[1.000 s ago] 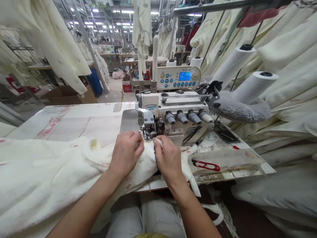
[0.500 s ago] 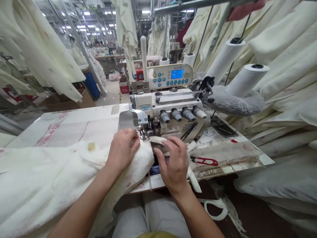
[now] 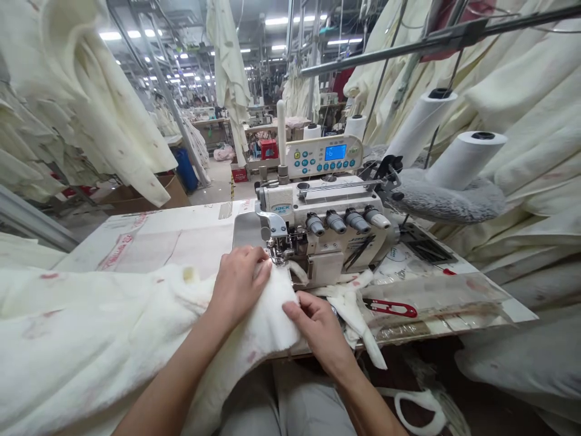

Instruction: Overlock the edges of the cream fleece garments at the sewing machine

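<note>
Plush cream fabric [image 3: 136,321]: bunched across the white sewing table [image 3: 149,242], its edge fed up to the presser foot [image 3: 278,253].
Left hand [image 3: 240,284]: open, pressing flat on the fabric, fingertips just beside the foot.
Right hand [image 3: 322,333]: pinching the fabric's near edge between thumb and fingers.
Overlock machine [image 3: 327,242]: directly behind both hands.
Red thread snips [image 3: 390,308]: lying on clear plastic sheeting [image 3: 436,297], right of the machine.

"JACK" in blue lettering on the overlock machine [image 3: 281,208], "6" on the blue control-panel display [image 3: 335,152]
</note>
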`<state>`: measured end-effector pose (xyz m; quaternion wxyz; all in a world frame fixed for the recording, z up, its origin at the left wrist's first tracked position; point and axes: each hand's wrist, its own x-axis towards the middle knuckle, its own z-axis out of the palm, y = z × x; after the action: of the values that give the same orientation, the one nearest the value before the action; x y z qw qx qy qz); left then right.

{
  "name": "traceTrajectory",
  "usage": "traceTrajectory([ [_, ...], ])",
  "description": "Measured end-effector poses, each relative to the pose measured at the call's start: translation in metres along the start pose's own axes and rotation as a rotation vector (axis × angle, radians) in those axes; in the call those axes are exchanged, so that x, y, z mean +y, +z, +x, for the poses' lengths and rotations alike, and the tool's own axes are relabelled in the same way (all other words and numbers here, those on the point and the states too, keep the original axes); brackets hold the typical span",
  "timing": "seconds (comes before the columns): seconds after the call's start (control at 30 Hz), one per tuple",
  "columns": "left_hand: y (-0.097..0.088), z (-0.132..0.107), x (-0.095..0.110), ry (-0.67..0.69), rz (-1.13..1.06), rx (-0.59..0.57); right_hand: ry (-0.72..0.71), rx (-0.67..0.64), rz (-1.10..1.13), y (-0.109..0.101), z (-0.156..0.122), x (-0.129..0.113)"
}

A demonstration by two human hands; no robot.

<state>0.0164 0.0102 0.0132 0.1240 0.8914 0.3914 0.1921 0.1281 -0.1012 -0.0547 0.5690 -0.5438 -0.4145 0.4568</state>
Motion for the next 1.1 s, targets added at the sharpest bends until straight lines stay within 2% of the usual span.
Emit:
traceTrajectory([
  [0.1, -0.001, -0.001, 0.001, -0.028, -0.015, -0.008, 0.032, -0.053, 0.151, -0.004, -0.001, 0.003],
  [0.17, -0.001, -0.001, 0.002, -0.042, -0.047, -0.017, 0.046, -0.044, 0.19, -0.005, 0.0, 0.005],
  [0.33, 0.003, 0.009, 0.0, -0.07, -0.103, 0.004, 0.056, 0.061, 0.2, -0.005, 0.006, 0.004],
  [0.43, 0.004, 0.009, 0.0, -0.049, -0.02, 0.051, 0.054, 0.12, 0.215, -0.005, 0.01, 0.002],
  [0.5, 0.006, -0.004, 0.005, 0.001, 0.06, 0.153, 0.061, 0.11, 0.235, -0.005, 0.008, -0.001],
  [0.57, 0.009, -0.027, 0.012, 0.125, 0.053, 0.237, 0.063, 0.04, 0.247, -0.005, 0.002, -0.003],
  [0.67, 0.019, -0.064, 0.02, 0.293, -0.065, 0.196, 0.019, -0.038, 0.179, -0.004, -0.011, -0.005],
  [0.73, 0.027, -0.079, 0.021, 0.294, -0.087, 0.181, -0.008, -0.03, 0.124, -0.002, -0.017, -0.004],
  [0.83, 0.032, -0.083, 0.02, 0.283, -0.088, 0.248, -0.007, 0.039, 0.082, -0.001, -0.022, -0.002],
  [0.93, 0.028, -0.077, 0.022, 0.287, -0.164, 0.301, 0.014, 0.101, 0.06, -0.002, -0.025, -0.003],
  [1.1, 0.023, -0.076, 0.037, 0.282, -0.22, 0.316, 0.009, 0.143, 0.169, -0.001, -0.031, -0.014],
])
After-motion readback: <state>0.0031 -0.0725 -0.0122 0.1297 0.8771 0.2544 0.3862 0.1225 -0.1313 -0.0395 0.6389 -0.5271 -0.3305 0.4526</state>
